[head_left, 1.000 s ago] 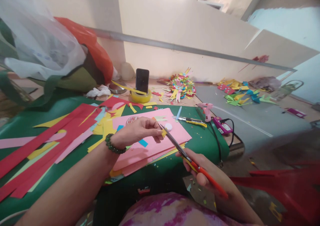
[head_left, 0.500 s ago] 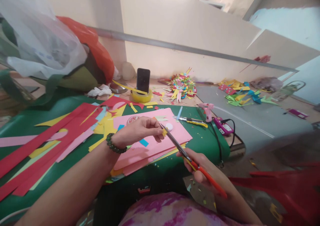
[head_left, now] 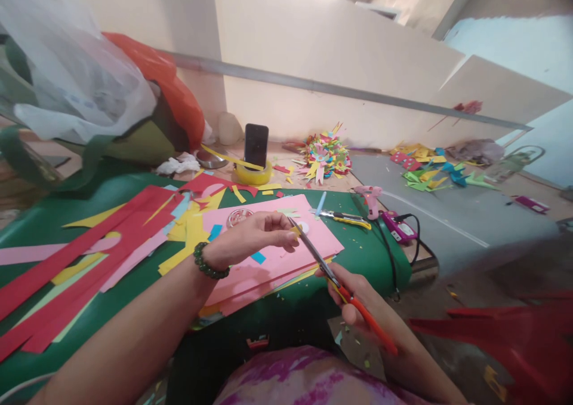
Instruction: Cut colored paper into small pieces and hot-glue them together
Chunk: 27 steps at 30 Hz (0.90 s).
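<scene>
My left hand (head_left: pixel 264 235) pinches a small piece of yellow paper (head_left: pixel 296 230) between thumb and fingers. Scissors (head_left: pixel 332 273) with orange handles are held in my right hand (head_left: pixel 351 297), their blades pointing up and left to the yellow piece. Whether the blades touch or cut it is too small to tell. Under both hands lies a stack of pink paper (head_left: pixel 313 247). On it are blue paper strips (head_left: pixel 258 257), a round clear container of small red and white bits (head_left: pixel 239 217), partly behind my left hand, and a white disc (head_left: pixel 303 227).
Red paper strips (head_left: pixel 102 267) spread over the green mat (head_left: pixel 277 309) at left. Right of the stack lie a yellow utility knife (head_left: pixel 351 218), a pink glue gun (head_left: pixel 370 199) and a purple box with a cable (head_left: pixel 400 227). Behind stand a phone (head_left: pixel 256 146) and a colourful paper-flower cluster (head_left: pixel 326 156).
My left hand has shifted slightly right and turned a little with the yellow piece. The scissors have moved a bit left, their handles swinging slightly leftward.
</scene>
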Available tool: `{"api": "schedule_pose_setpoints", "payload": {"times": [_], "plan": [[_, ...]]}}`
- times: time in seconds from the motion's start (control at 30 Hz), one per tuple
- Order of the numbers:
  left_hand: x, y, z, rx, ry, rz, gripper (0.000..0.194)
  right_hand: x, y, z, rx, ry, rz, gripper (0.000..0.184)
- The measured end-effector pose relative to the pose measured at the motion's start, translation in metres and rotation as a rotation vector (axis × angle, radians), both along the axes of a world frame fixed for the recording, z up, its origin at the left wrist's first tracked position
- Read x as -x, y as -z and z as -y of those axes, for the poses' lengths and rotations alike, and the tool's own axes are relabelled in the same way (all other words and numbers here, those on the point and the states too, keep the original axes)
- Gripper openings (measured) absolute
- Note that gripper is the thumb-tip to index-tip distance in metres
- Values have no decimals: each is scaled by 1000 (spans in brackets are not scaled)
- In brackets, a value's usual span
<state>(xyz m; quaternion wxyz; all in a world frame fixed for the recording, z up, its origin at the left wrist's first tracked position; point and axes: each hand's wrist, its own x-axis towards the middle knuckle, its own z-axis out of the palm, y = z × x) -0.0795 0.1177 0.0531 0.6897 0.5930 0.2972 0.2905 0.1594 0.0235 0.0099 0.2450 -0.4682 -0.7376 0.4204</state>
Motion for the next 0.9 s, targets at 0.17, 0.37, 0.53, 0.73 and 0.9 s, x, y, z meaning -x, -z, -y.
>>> {"api": "schedule_pose_setpoints", "payload": {"times": [0.17,0.37,0.53,0.73,0.9], "plan": [[-7,9,0,21,-67,122,25,5,-3,0,-38,9,38,97],[1,5,-2,66,-80,149,28,-9,-15,5,55,-40,93,98],[7,-2,-2,89,-68,119,29,-29,-13,8,92,-45,163,98],[9,-4,-3,151,3,44,23,-27,-18,10,63,-46,136,96],[7,-4,-2,175,27,24,22,-19,-18,8,58,-47,153,94]]}}
